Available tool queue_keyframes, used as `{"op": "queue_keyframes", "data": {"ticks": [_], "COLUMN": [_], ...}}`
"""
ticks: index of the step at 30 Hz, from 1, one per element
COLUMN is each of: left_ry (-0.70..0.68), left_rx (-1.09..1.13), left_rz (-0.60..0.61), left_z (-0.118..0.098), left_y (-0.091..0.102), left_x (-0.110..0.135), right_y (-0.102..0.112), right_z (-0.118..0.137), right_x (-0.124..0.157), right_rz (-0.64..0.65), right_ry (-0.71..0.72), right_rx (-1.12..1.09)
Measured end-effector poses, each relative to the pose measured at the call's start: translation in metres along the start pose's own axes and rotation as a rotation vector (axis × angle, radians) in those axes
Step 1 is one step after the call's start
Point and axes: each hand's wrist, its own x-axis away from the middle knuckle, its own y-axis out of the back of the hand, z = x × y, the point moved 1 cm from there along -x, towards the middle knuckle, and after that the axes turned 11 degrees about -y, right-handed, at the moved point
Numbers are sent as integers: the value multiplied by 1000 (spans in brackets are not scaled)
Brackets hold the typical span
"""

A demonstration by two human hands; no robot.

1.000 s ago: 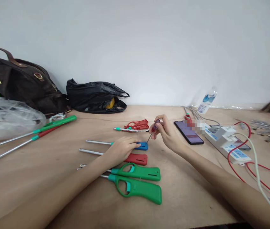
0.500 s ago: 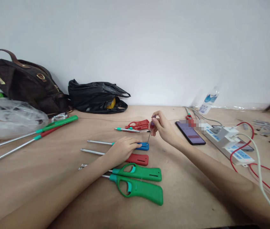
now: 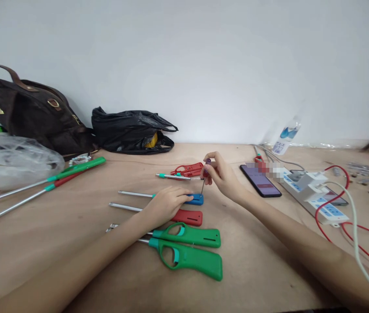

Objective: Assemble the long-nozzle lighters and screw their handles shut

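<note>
My left hand lies closed over the blue long-nosed lighter, pressing it to the wooden table. My right hand pinches a small purple-handled screwdriver, held almost upright with its tip down on the blue handle's end. Just nearer lies a red lighter, partly under my left hand. Two green lighters lie side by side closest to me. An opened red lighter shell and a metal tube with a green collar rest behind the screwdriver.
A phone and a white power strip with red and white cables sit to the right. A brown handbag, black plastic bag, clear bag and two long lighter rods occupy the left. A bottle stands at the wall.
My right hand has risen slightly and shifted left, bringing the screwdriver more upright over the blue handle. My left hand has stayed on the blue lighter.
</note>
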Motion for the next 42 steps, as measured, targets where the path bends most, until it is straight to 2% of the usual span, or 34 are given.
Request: {"op": "queue_keyframes", "data": {"ticks": [8,11,15,20,23,25,28,32,38,42], "left_ry": [-9,-6,-8,-10,-6,-9,-2,2,-4,7], "left_rx": [-5,2,-2,-8,-5,-3,3,11,-9,-12], "left_rz": [-5,-5,-3,4,-1,-6,-4,-7,-3,13], "left_z": [0,-1,-1,0,0,-1,-1,-2,-2,-2], "left_y": [1,2,2,2,2,2,3,3,4,4], "left_x": [-1,-1,-1,-2,-1,-1,-2,-3,-2,-2], "right_y": [13,19,22,18,16,17,19,23,24,21], "right_z": [31,37,40,43,46,49,51,49,53,51], "right_x": [7,5,4,6,6,7,7,7,10,8], "right_rz": [102,120,66,121,67,48,64,14,110,74], "right_ry": [186,180,165,184,154,191,236,192,202,160], "right_rx": [401,606,883,847,974,1052,1086,1156,1075,1126]}}
